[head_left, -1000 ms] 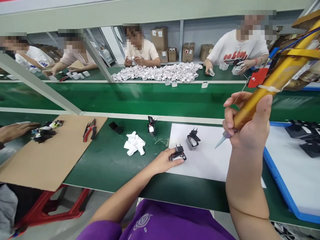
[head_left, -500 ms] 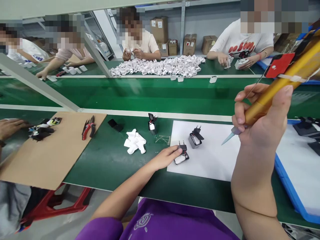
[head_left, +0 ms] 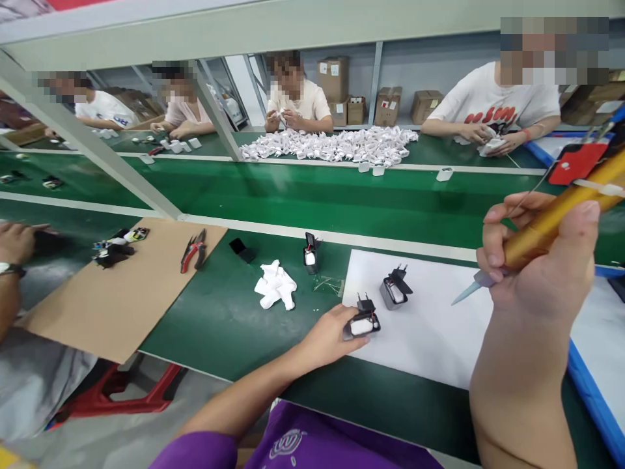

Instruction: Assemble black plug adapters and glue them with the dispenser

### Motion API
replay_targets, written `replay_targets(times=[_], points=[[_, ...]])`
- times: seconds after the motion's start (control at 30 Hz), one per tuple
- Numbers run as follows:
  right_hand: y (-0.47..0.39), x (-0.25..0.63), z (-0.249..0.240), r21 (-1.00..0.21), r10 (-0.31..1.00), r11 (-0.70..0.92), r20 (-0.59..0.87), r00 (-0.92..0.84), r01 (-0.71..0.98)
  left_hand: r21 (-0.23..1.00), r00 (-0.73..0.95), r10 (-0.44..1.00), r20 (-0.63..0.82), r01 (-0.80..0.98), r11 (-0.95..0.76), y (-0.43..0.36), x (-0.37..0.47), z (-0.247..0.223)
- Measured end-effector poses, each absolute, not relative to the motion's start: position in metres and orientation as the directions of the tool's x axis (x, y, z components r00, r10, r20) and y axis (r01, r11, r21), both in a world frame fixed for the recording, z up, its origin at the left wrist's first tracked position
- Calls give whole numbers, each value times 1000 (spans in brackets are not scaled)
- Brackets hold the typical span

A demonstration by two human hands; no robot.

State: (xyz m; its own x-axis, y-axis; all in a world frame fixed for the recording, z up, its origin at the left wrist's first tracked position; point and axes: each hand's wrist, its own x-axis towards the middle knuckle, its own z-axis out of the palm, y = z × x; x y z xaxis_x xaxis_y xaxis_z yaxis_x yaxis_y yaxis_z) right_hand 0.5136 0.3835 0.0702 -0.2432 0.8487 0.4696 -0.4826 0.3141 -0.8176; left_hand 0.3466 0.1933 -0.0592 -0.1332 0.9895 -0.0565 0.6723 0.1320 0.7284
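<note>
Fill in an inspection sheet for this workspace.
Surface: green bench, white paper on it.
Job's things: three open chargers: one in the left hand, one on the paper, one on the bench.
Clutter: white wad; pliers on cardboard.
Hands: left grips a charger; right grips a yellow tube, tip off the paper.
Cables: thin wire by the tube's red part.
Surroundings: co-workers opposite, behind a heap of white parts.

Left hand (head_left: 333, 333) low, right hand (head_left: 541, 257) raised — gripping
</note>
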Motion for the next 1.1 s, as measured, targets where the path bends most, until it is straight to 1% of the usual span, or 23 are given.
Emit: replay_targets(times=[0.07,0.1,0.13,0.2,0.27,0.3,0.37,0.43,0.53,0.6,0.67,0.77,0.87,0.97,1.03,1.1], points=[[384,514,69,-821,848,317,470,-244,-475,673,-231,972,32,724,150,196,339,-63],[385,514,69,-822,848,320,470,-244,-472,618,-268,959,97,771,152,200,333,-64],[386,515,69,-822,848,324,472,-242,-469,539,-298,939,170,826,164,205,326,-66],[387,515,68,-821,846,330,476,-240,-467,334,-319,901,294,918,216,219,310,-68],[387,515,67,-818,844,336,482,-237,-467,153,-299,887,353,953,260,235,295,-71],[387,515,67,-817,843,338,484,-236,-467,91,-286,886,365,958,272,241,289,-73],[387,514,67,-817,843,339,484,-235,-467,17,-273,882,385,957,289,249,279,-75],[386,513,67,-819,844,336,481,-237,-465,-4,-292,854,430,946,325,249,273,-75],[386,514,67,-820,844,334,479,-239,-465,44,-361,766,533,915,401,241,266,-70],[386,514,67,-820,846,335,479,-236,-464,95,-399,727,558,902,422,234,261,-69],[387,515,66,-822,849,331,474,-235,-463,155,-429,741,517,898,411,232,254,-69],[386,515,66,-824,851,321,468,-239,-467,270,-471,789,396,880,390,231,243,-71],[385,514,67,-820,859,308,458,-229,-483,416,-435,848,303,861,293,224,234,-64],[383,513,67,-819,869,297,445,-217,-491,564,-419,868,267,798,212,202,239,-51],[382,513,68,-820,868,296,445,-221,-489,609,-413,868,274,773,176,184,255,-43],[381,512,69,-818,864,295,449,-227,-493,629,-355,896,267,768,116,170,279,-39]])
